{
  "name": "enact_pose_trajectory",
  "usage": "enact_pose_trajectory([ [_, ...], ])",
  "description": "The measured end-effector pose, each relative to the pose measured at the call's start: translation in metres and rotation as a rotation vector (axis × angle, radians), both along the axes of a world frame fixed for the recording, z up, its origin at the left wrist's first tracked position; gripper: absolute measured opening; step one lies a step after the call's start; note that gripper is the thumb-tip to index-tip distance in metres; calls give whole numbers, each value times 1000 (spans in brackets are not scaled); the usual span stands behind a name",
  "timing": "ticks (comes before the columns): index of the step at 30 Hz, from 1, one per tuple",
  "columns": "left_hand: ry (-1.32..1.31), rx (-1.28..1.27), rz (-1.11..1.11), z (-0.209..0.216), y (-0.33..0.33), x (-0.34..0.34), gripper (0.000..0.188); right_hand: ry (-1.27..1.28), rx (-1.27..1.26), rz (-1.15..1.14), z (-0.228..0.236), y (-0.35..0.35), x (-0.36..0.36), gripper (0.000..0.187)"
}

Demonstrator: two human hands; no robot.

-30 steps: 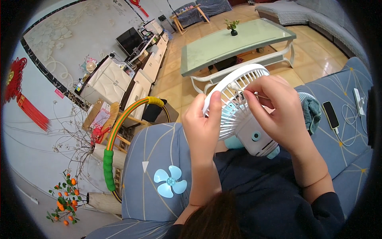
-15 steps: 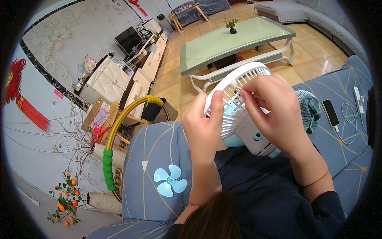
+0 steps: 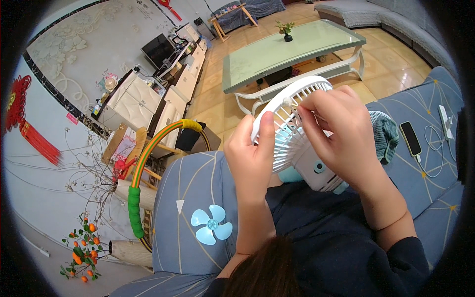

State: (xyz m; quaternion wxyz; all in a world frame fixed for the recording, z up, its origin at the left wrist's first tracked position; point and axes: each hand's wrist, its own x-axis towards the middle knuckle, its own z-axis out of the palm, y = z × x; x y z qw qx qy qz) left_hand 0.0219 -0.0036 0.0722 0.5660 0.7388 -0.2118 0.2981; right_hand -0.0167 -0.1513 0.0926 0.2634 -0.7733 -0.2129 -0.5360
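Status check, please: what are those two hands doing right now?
Left hand grips white fan grille rim. Right hand pinches grille front. Blue fan blade lies loose on sofa.

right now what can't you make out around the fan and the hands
Head view only:
- Centre of the white fan grille: covered by the right hand.
- Right fingertips: too small to tell what they pinch.
- Fan base: partly behind the right hand.
- Left hand palm: faces away.

Beyond the hands, a glass coffee table (image 3: 277, 57) is standing on glossy wooden flooring (image 3: 391, 67), daylight reflecting.
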Motion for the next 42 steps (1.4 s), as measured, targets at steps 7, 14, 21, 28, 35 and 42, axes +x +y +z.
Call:
enact_pose_trajectory([
  [7, -20, 21, 19, 1, 3, 2, 37, 48, 52, 37, -1, 14, -3, 11],
  [14, -11, 18, 36, 2, 3, 2, 36, 185, 204, 213, -5, 9, 3, 11],
  [21, -20, 5, 18, 2, -1, 0, 36, 10, 0, -51, 0, 5, 3, 11],
  [28, -48, 2, 26, -1, -2, 4, 36, -1, -25, 7, -5, 21, -3, 11],
  [35, -42, -3, 31, -2, 2, 4, 38, 50, 1, 57, 1, 13, -7, 11],
  [42, 19, -66, 35, 2, 6, 4, 39, 89, 44, 93, 4, 10, -12, 11],
])
